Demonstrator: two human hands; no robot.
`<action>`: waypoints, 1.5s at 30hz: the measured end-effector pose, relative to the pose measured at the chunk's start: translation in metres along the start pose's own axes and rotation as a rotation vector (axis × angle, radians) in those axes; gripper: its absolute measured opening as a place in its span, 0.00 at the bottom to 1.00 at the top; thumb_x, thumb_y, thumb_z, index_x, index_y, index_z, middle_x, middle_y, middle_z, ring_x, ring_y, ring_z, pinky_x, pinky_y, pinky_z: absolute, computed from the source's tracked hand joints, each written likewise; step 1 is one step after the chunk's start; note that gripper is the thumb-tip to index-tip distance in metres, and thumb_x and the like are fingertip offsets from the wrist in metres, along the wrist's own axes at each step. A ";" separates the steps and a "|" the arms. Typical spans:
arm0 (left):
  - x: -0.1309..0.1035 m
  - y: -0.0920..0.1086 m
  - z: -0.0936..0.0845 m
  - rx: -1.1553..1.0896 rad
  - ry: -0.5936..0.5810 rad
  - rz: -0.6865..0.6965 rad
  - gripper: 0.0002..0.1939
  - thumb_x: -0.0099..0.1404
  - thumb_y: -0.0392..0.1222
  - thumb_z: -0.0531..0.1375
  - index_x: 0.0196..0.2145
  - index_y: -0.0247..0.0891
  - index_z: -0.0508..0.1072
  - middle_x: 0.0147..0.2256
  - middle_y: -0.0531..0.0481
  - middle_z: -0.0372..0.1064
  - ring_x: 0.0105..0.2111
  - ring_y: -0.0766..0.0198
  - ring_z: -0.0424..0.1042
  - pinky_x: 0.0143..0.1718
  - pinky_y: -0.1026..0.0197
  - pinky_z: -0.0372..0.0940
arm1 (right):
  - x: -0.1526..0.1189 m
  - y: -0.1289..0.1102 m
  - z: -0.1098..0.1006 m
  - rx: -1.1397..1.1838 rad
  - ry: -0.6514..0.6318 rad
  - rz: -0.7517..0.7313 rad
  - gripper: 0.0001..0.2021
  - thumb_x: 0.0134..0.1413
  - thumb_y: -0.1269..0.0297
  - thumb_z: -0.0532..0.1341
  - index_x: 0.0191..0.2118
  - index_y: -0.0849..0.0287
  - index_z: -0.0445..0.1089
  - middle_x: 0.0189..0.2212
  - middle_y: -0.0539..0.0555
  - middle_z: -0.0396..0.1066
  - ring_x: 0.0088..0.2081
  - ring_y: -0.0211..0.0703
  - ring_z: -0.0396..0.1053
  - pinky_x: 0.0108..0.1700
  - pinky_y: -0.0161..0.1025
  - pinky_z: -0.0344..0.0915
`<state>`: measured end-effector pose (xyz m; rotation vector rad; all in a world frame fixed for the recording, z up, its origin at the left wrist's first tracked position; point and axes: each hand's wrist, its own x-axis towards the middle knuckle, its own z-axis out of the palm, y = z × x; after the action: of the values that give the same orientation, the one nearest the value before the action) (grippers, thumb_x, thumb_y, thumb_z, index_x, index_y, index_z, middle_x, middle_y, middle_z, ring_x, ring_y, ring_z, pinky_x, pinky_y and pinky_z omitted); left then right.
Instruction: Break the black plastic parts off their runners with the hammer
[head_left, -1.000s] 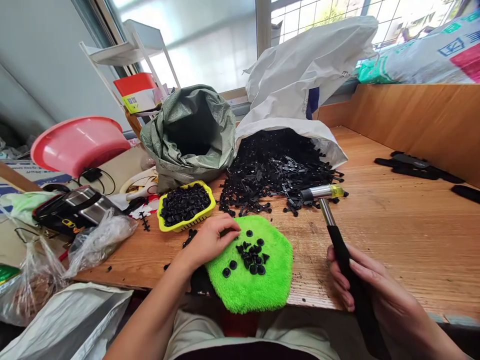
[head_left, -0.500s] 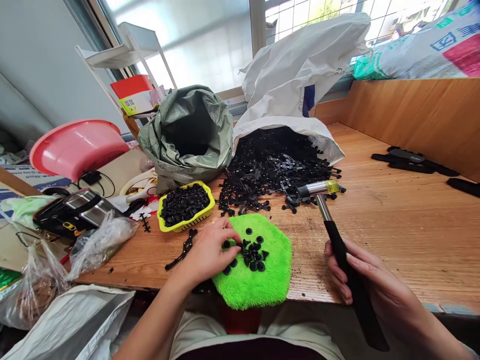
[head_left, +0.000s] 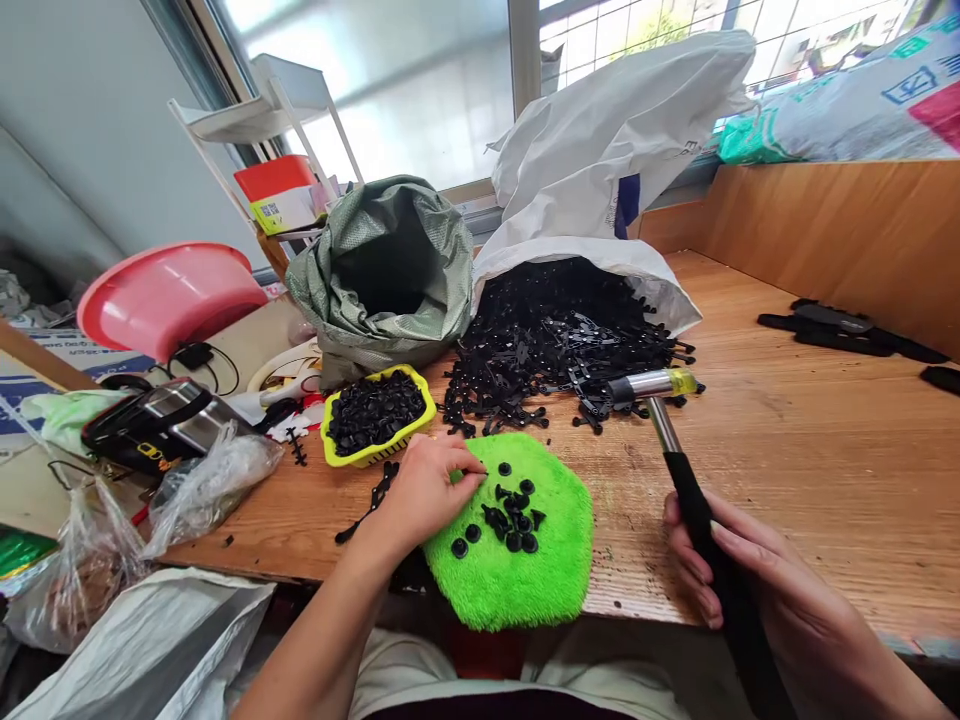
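Observation:
My left hand [head_left: 429,492] is closed in a pinch above the left edge of a bright green plush mat [head_left: 517,600]. A tiny dark tip shows at its fingertips, apparently one of the small black plastic fasteners [head_left: 514,541]. Several of these, with round heads and pointed stems, lie in a loose pile on the mat. My right hand [head_left: 757,570] wraps round the black handle of a hammer [head_left: 694,505]. Its metal head, with a clear yellow face at one end, is raised above the table, right of the mat.
Behind the mat, a yellow basket [head_left: 431,408] holds more black fasteners. A white sack [head_left: 577,200] spills black linked strips [head_left: 555,340] onto the wooden table [head_left: 825,480]. An open grey-green sack [head_left: 307,290] stands beside it. Black straps [head_left: 840,328] lie at the right.
My left hand has drawn slightly up and away from the fastener pile, its fingertips pinched closer together. My right hand still grips the hammer. The whole view has shifted slightly.

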<state>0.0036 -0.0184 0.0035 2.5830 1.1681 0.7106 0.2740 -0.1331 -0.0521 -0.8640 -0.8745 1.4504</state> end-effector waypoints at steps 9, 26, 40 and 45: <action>-0.058 -0.055 -0.035 0.172 0.243 -0.589 0.16 0.60 0.48 0.53 0.27 0.35 0.74 0.21 0.50 0.69 0.21 0.65 0.66 0.24 0.65 0.55 | 0.004 0.003 -0.005 -0.014 0.192 0.105 0.13 0.39 0.53 0.65 0.32 0.53 0.72 0.15 0.51 0.61 0.14 0.41 0.58 0.13 0.36 0.57; -0.097 -0.071 -0.039 0.200 -0.080 -0.194 0.26 0.54 0.25 0.48 0.48 0.39 0.70 0.42 0.45 0.71 0.44 0.58 0.66 0.48 0.52 0.59 | 0.001 0.006 -0.010 -0.032 0.153 0.121 0.10 0.46 0.55 0.61 0.35 0.52 0.71 0.17 0.51 0.61 0.15 0.39 0.59 0.15 0.35 0.58; -0.086 -0.051 -0.014 -0.184 0.091 -0.700 0.13 0.50 0.48 0.61 0.28 0.37 0.67 0.23 0.53 0.64 0.24 0.64 0.64 0.25 0.63 0.57 | 0.002 -0.003 0.001 -0.097 0.122 0.084 0.10 0.43 0.54 0.63 0.32 0.52 0.73 0.16 0.51 0.61 0.15 0.39 0.59 0.15 0.34 0.58; -0.067 -0.031 -0.015 -0.793 0.241 -0.700 0.17 0.46 0.44 0.65 0.33 0.36 0.66 0.25 0.57 0.64 0.26 0.70 0.64 0.30 0.67 0.58 | 0.000 -0.006 0.005 -0.088 0.093 0.067 0.10 0.46 0.54 0.62 0.32 0.53 0.72 0.17 0.50 0.61 0.16 0.37 0.59 0.17 0.33 0.58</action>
<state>-0.0628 -0.0481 -0.0181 1.3567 1.3640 1.0366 0.2725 -0.1332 -0.0450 -1.0264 -0.8516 1.4262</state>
